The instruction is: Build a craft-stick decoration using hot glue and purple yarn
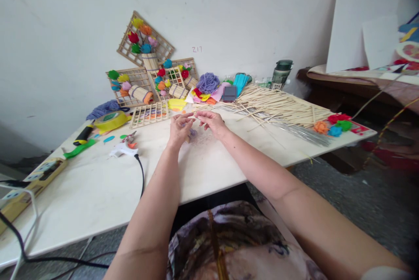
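My left hand (180, 130) and my right hand (212, 123) meet above the middle of the table, fingertips nearly touching. Both are closed in a pinch around something small and pale that I cannot make out. Just below the fingers shows a bit of purple yarn (193, 133), partly hidden by my left hand. Behind my hands lies a small lattice of wooden sticks (149, 115). To the left on the white table (209, 166) rests a white glue gun (126, 150) with a black cord.
Stick lattices with colourful flowers (140, 37) lean on the wall. Thin wooden sticks (281, 103) cover the back right, near felt flowers (335, 125) and a dark bottle (282, 74). Yellow tape (113, 122), a utility knife (84, 135) and a power strip (39, 184) lie left.
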{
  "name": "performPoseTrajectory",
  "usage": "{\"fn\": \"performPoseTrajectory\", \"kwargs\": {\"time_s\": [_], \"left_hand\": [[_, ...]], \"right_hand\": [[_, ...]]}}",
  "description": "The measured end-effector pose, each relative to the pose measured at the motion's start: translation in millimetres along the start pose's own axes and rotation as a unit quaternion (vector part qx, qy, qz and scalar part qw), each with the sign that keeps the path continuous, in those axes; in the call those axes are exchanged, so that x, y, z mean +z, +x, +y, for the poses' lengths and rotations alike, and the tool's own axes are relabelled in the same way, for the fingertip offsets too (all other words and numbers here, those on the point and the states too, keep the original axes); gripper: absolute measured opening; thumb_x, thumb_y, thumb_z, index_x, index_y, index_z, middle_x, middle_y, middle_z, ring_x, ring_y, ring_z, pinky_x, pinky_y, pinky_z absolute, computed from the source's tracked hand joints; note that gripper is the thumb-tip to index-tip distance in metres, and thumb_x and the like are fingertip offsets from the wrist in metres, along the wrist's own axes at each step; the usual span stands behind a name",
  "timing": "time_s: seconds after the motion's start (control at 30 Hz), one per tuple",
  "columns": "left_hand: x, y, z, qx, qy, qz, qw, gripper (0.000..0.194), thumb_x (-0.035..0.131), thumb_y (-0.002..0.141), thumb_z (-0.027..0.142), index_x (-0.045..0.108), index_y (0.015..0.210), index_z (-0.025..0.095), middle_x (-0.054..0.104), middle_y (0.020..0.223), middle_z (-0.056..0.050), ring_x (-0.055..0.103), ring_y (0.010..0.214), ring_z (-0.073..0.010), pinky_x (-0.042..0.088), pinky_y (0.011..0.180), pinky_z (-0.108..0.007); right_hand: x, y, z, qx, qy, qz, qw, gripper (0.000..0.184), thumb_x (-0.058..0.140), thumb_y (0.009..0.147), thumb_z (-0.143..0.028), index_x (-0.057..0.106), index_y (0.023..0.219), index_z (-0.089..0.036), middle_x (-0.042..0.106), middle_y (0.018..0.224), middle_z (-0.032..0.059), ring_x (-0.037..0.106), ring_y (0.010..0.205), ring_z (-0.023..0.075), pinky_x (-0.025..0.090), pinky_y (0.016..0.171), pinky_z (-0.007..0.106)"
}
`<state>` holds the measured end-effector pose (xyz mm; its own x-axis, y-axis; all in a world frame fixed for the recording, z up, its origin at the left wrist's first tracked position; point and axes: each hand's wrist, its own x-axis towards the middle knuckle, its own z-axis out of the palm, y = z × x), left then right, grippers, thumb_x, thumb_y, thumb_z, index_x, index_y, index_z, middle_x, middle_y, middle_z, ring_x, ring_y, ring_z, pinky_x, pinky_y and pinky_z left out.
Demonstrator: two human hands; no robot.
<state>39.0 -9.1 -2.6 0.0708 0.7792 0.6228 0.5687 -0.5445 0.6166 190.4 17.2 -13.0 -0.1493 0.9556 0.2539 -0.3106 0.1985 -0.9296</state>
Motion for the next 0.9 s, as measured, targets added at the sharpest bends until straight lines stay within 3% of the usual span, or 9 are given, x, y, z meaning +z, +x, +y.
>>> {"fn": "performPoseTrajectory", "kwargs": {"time_s": [0.27,0.47,0.67,0.9], "left_hand": [[0.6,0,-3,0.01,-0.002,-0.003,1.0,0.017,0.058,0.079,0.031,0.065,0.065,0.025,0.066,0.112,-0.002,0.047,0.111,-0.0253,0.033,0.1,-0.049],[2.5,2,-6,-0.002,0.027,0.026,0.999,0.015,0.066,0.072,0.031,0.061,0.061,0.023,0.066,0.108,-0.004,0.047,0.111,-0.0253,0.033,0.099,-0.048],[5.3,4,-8,-0.001,0.059,0.045,0.997,0.02,0.069,0.069,0.035,0.059,0.057,0.023,0.067,0.104,-0.002,0.049,0.108,-0.0245,0.033,0.099,-0.045],[7.5,3,-11,0.011,0.067,0.047,0.997,0.021,0.069,0.069,0.036,0.059,0.056,0.023,0.068,0.102,-0.003,0.049,0.106,-0.0243,0.034,0.097,-0.043]], "right_hand": [[3,2,8,-0.019,-0.071,-0.008,0.997,0.026,0.069,0.064,-0.033,0.07,0.083,-0.017,0.064,0.07,-0.0002,0.047,0.055,0.0072,0.033,0.041,0.017],[4,2,7,-0.025,-0.047,-0.011,0.998,0.02,0.07,0.06,-0.034,0.065,0.067,-0.016,0.054,0.055,-0.004,0.041,0.048,0.0061,0.03,0.04,0.018],[5,-1,5,0.003,-0.009,-0.025,1.0,0.019,0.067,0.063,-0.034,0.061,0.064,-0.015,0.048,0.05,-0.0052,0.04,0.044,0.0059,0.029,0.04,0.019],[12,-4,7,0.0,-0.043,0.017,0.999,0.016,0.06,0.07,-0.03,0.058,0.062,-0.016,0.046,0.048,-0.0055,0.039,0.041,0.0058,0.028,0.038,0.018]]}}
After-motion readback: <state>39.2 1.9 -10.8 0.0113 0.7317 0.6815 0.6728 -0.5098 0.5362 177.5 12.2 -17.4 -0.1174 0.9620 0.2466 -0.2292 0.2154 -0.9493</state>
